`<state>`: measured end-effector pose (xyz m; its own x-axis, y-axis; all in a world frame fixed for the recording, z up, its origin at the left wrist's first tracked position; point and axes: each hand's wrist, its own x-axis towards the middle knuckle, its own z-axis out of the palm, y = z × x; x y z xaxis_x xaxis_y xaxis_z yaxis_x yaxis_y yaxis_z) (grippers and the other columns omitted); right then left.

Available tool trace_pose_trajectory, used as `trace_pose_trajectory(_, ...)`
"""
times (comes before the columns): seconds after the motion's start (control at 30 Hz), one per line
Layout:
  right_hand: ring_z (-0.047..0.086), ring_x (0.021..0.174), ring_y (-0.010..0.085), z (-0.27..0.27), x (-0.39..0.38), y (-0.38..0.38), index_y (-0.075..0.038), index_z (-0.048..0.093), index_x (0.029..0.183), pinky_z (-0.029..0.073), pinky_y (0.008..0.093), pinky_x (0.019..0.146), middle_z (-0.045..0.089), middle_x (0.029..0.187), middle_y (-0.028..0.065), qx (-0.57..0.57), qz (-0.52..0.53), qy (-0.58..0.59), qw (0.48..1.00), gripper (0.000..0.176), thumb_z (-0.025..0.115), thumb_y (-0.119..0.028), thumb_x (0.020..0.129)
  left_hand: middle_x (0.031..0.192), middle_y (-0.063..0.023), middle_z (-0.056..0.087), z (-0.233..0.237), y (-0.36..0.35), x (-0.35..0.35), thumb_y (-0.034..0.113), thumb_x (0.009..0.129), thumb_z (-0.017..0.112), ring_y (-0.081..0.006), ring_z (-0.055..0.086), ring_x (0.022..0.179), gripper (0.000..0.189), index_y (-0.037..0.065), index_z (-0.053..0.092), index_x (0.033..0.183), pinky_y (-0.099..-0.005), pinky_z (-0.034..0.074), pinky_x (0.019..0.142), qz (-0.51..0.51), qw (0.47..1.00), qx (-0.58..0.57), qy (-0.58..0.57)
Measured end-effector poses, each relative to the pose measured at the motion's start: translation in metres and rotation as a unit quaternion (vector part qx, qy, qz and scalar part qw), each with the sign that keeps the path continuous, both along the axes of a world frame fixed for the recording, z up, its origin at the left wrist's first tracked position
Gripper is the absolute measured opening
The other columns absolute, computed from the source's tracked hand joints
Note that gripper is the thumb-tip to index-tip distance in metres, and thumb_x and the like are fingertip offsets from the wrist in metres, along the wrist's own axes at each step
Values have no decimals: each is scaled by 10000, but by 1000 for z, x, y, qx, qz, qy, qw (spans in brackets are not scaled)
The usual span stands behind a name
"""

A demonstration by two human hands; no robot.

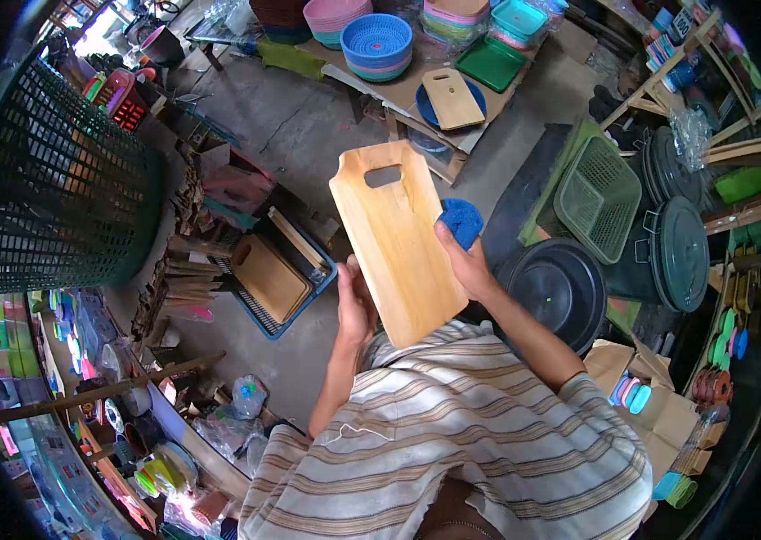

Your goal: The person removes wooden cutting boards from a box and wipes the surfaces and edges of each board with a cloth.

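Observation:
A wooden cutting board (394,243) with a slot handle at its far end is held up in front of my chest. My left hand (355,304) grips its left edge, with the fingers hidden behind the wood. At the right edge, my right hand (468,263) is closed around a blue cloth (461,222), which overlaps the board's side. Another wooden board (268,281) lies in a blue basket (278,335) on the floor to the left. On the table ahead, a third board (452,99) rests over a blue basin (427,110).
Stacked colored baskets (377,40) and a green tray (491,61) stand on the table ahead. A large green basket (57,180) rises at left. On the right are a black basin (558,292), a mesh basket (598,198) and a lidded bin (682,254).

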<state>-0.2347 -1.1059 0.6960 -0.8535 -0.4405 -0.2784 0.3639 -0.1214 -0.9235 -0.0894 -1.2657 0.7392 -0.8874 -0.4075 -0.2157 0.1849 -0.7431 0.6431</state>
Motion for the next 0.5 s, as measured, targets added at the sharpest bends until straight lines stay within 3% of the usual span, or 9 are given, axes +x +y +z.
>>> trace_pose_trajectory(0.1,628,1046,92,-5,18,-8,-119,630,1235,538,309,898,656,1138,-28,-60,41,-40,997,269,665,-334,1076,1482,-129,611,-21,-14,-14,475,1121,450,-284,621,1309,589,79,476,1556,-443,533,1086,0,990,-55,-127)
trace_pose_trajectory(0.13,627,1061,98,-1,27,-14,-116,629,1266,531,310,916,656,1168,-23,-43,58,-77,994,305,661,-354,1077,1443,-112,644,-62,-21,-19,464,1117,464,-285,665,1240,576,89,480,1554,-444,570,1041,-26,993,-28,-113)
trace_pose_trajectory(0.23,627,1082,113,-3,42,-31,-111,624,1312,528,320,929,658,1189,-26,-21,74,-27,997,361,658,-382,1075,1438,-111,644,-74,-23,-28,463,1112,471,-282,659,1251,575,91,484,1550,-449,561,1053,-45,997,36,-44)
trace_pose_trajectory(0.27,666,1069,126,-4,35,-30,-64,616,1356,548,354,907,722,1179,54,60,82,30,994,410,684,-341,1062,1435,-111,644,-76,-24,-31,462,1110,475,-280,656,1256,574,92,486,1548,-451,557,1059,-58,996,67,-10)
trace_pose_trajectory(0.3,666,1069,126,-4,29,-29,-64,616,1356,548,354,907,722,1179,54,58,86,32,994,410,684,-341,1062,1432,-110,644,-77,-25,-34,462,1107,479,-279,653,1262,573,93,488,1545,-454,553,1066,-71,992,98,25)
trace_pose_trajectory(0.37,709,999,135,9,19,-23,-4,613,1352,563,372,853,764,1113,158,198,47,321,925,417,708,-267,1043,1427,-110,645,-79,-22,-37,461,1103,486,-276,646,1272,571,95,492,1541,-458,544,1078,-98,978,159,92)
trace_pose_trajectory(0.4,709,999,135,16,14,-18,-4,613,1352,563,372,853,764,1113,158,198,48,323,924,417,708,-267,1043,1425,-109,645,-79,-19,-40,460,1100,490,-274,643,1278,570,96,494,1539,-461,540,1084,-114,967,190,126)
trace_pose_trajectory(0.47,770,1048,332,32,5,-7,31,596,1351,575,424,815,735,1086,298,200,-58,408,889,449,727,-224,1005,1422,-109,645,-77,-6,-46,460,1098,493,-272,640,1283,570,97,496,1537,-463,535,1090,-129,953,223,161)
trace_pose_trajectory(0.5,770,1048,332,36,-2,-4,31,596,1351,575,424,815,735,1086,298,202,-56,409,888,449,727,-224,1005,1370,-117,649,-72,4,-48,465,1090,505,-274,636,1266,562,114,510,1529,-485,539,1070,-71,958,254,111)
